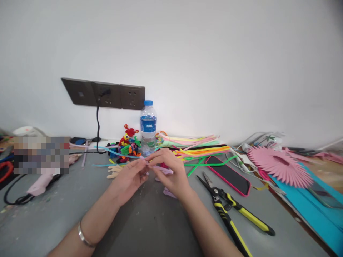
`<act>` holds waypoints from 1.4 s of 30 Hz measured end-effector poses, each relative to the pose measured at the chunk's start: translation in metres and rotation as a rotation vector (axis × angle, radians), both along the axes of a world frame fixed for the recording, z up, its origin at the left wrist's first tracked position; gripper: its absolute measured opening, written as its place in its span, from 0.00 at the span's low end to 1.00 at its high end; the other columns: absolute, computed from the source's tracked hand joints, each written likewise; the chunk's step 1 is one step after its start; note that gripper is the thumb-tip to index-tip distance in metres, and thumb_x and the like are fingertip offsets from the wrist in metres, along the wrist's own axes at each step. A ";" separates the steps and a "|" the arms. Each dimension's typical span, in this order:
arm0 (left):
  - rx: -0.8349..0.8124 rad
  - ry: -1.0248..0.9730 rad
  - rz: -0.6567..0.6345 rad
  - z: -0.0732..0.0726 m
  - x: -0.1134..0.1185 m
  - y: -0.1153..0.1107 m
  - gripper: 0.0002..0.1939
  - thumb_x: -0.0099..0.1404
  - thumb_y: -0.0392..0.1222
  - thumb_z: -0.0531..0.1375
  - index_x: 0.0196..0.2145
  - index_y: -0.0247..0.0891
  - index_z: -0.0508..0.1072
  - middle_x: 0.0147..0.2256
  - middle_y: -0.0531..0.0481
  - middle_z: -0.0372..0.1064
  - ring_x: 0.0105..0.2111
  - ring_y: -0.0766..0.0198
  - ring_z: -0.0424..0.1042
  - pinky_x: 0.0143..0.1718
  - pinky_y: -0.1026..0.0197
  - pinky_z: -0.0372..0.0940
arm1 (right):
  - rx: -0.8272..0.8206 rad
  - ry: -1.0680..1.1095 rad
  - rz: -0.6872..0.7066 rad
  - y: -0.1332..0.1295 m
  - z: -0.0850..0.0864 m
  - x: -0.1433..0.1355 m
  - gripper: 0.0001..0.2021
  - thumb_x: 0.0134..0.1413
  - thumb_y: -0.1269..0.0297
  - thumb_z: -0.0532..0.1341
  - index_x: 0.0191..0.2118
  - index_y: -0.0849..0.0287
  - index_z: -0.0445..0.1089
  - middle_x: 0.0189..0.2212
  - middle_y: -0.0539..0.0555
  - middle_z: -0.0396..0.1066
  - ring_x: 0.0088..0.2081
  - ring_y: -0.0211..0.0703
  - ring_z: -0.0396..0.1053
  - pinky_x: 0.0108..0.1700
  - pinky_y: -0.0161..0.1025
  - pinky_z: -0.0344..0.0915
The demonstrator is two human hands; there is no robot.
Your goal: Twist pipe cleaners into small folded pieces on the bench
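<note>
My left hand [130,180] and my right hand [171,169] meet over the middle of the grey table. Between their fingertips they pinch a lilac pipe cleaner [164,170], part of which is hidden by the fingers. More lilac pipe cleaner pieces [169,193] lie just under my right hand, half covered by it. Left of my left hand are several pale wooden-looking sticks [114,171]. Behind the hands sits a heap of small bright pipe cleaner figures [128,144].
A water bottle [148,130] stands by the wall near bundled pipe cleaners [198,151]. Pruning-type cutters [223,200] and a pink-edged phone [229,175] lie to the right. Beyond is a pink pleated paper disc [264,162]. At left lies a corded pink tool [40,185].
</note>
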State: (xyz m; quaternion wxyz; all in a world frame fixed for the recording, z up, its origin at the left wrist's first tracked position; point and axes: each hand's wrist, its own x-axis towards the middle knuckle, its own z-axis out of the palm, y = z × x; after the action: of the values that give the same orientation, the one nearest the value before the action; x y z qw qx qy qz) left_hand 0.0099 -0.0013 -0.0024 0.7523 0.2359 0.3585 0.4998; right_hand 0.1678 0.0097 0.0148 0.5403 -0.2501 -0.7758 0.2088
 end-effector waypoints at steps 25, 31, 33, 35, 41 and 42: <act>0.523 0.720 -0.615 0.005 -0.027 0.004 0.10 0.57 0.46 0.66 0.30 0.35 0.78 0.27 0.54 0.71 0.29 0.66 0.66 0.33 0.65 0.59 | -0.891 -0.101 0.545 -0.002 0.015 0.025 0.11 0.51 0.63 0.68 0.39 0.61 0.72 0.35 0.53 0.71 0.37 0.40 0.69 0.43 0.38 0.65; 0.494 0.758 -0.484 0.004 -0.021 0.002 0.13 0.58 0.48 0.65 0.33 0.35 0.77 0.30 0.50 0.75 0.30 0.63 0.71 0.34 0.63 0.64 | -0.884 0.018 0.454 0.002 0.008 0.025 0.07 0.49 0.66 0.68 0.35 0.61 0.72 0.32 0.51 0.71 0.33 0.38 0.69 0.38 0.35 0.65; 0.503 0.784 -0.439 0.001 -0.020 0.002 0.13 0.57 0.49 0.65 0.31 0.35 0.77 0.28 0.49 0.76 0.29 0.62 0.72 0.34 0.62 0.65 | -0.843 0.027 0.426 0.003 0.006 0.024 0.06 0.49 0.66 0.68 0.33 0.61 0.72 0.32 0.51 0.71 0.33 0.37 0.69 0.39 0.35 0.66; 0.524 0.805 -0.394 -0.002 -0.019 0.002 0.12 0.58 0.48 0.65 0.29 0.35 0.77 0.26 0.49 0.76 0.28 0.62 0.72 0.34 0.62 0.65 | -0.813 0.025 0.409 0.004 0.006 0.023 0.05 0.51 0.65 0.67 0.32 0.61 0.73 0.32 0.51 0.71 0.33 0.37 0.69 0.38 0.36 0.66; 0.571 0.835 -0.329 0.000 -0.018 0.003 0.13 0.62 0.48 0.62 0.27 0.35 0.75 0.25 0.49 0.74 0.28 0.63 0.72 0.33 0.63 0.64 | -0.825 0.093 0.320 0.007 0.006 0.021 0.08 0.49 0.62 0.68 0.30 0.60 0.72 0.29 0.51 0.72 0.32 0.39 0.70 0.36 0.37 0.67; 0.574 0.832 -0.322 0.002 -0.017 0.003 0.14 0.62 0.48 0.61 0.27 0.35 0.75 0.25 0.49 0.74 0.28 0.63 0.72 0.33 0.63 0.64 | -0.838 0.104 0.312 0.007 0.006 0.021 0.09 0.48 0.62 0.69 0.30 0.60 0.71 0.29 0.51 0.73 0.32 0.39 0.70 0.36 0.37 0.67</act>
State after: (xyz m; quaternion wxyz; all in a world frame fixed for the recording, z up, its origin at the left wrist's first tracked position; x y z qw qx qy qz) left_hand -0.0072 0.0016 -0.0009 0.5187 0.6630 0.4347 0.3201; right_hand 0.1884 0.0166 0.0212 0.3926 -0.3166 -0.6245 0.5963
